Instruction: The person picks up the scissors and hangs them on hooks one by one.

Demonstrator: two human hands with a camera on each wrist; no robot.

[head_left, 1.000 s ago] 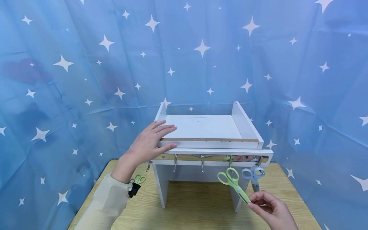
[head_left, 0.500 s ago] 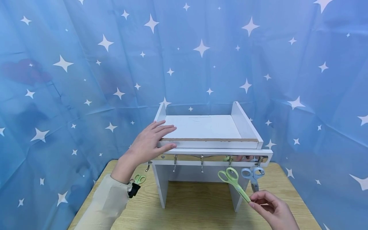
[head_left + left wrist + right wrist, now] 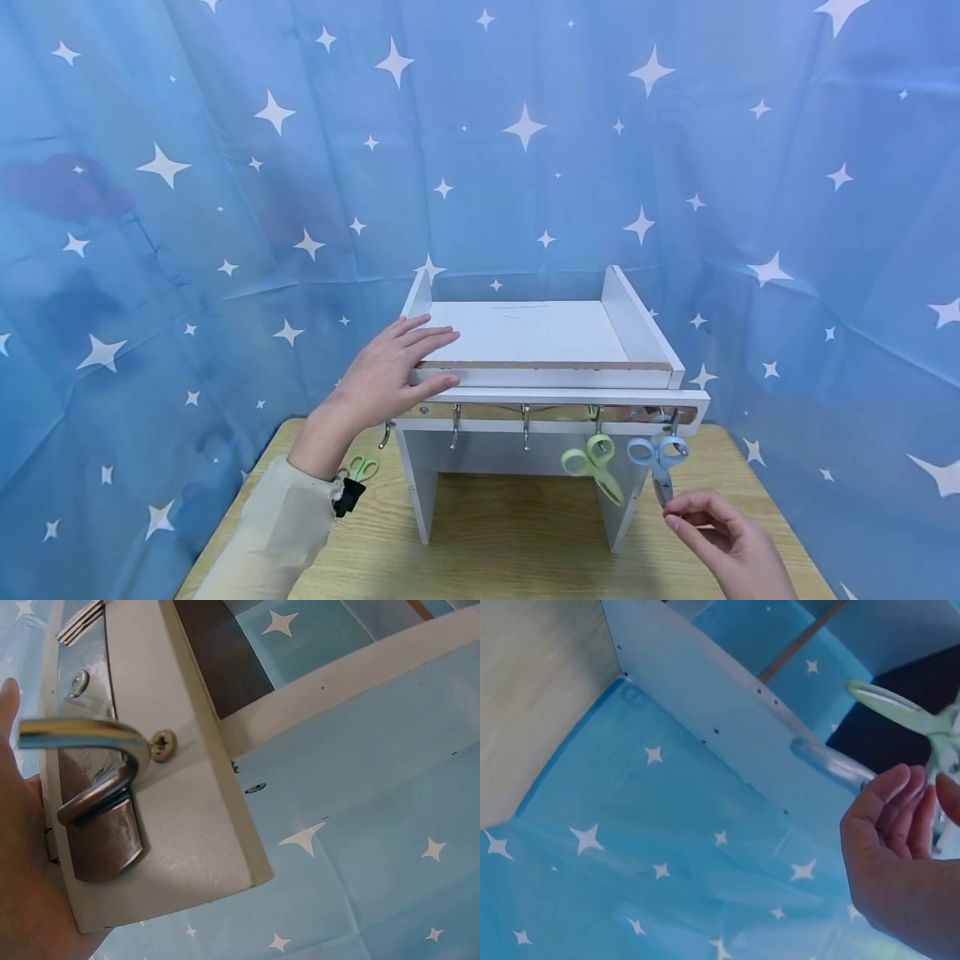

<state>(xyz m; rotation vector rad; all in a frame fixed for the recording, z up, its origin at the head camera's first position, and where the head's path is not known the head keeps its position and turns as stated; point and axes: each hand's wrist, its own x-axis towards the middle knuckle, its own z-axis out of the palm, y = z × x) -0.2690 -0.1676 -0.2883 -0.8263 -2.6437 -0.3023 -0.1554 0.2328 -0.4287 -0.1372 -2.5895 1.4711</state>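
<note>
My left hand (image 3: 386, 375) rests flat with spread fingers on the front left corner of a white shelf unit (image 3: 540, 379); in the left wrist view a bare metal hook (image 3: 90, 735) shows close up beside it. From a hook on the rail's right side hang green scissors (image 3: 596, 468), slightly tilted. Blue scissors (image 3: 660, 458) hang from the end hook. My right hand (image 3: 723, 537) is just below the blue scissors, fingers loosely curled with nothing between them. In the right wrist view, the green scissors (image 3: 896, 711) are beyond its fingertips.
Another pair of green-handled scissors (image 3: 363, 468) is on the wooden table (image 3: 517, 533) at the left, partly hidden by the left wrist. More bare hooks (image 3: 455, 427) line the rail. A blue starry curtain (image 3: 480, 167) surrounds the table.
My right hand has let go of the green scissors and moved slightly right. The scissors have swung back and hang by themselves. The left hand stays in place.
</note>
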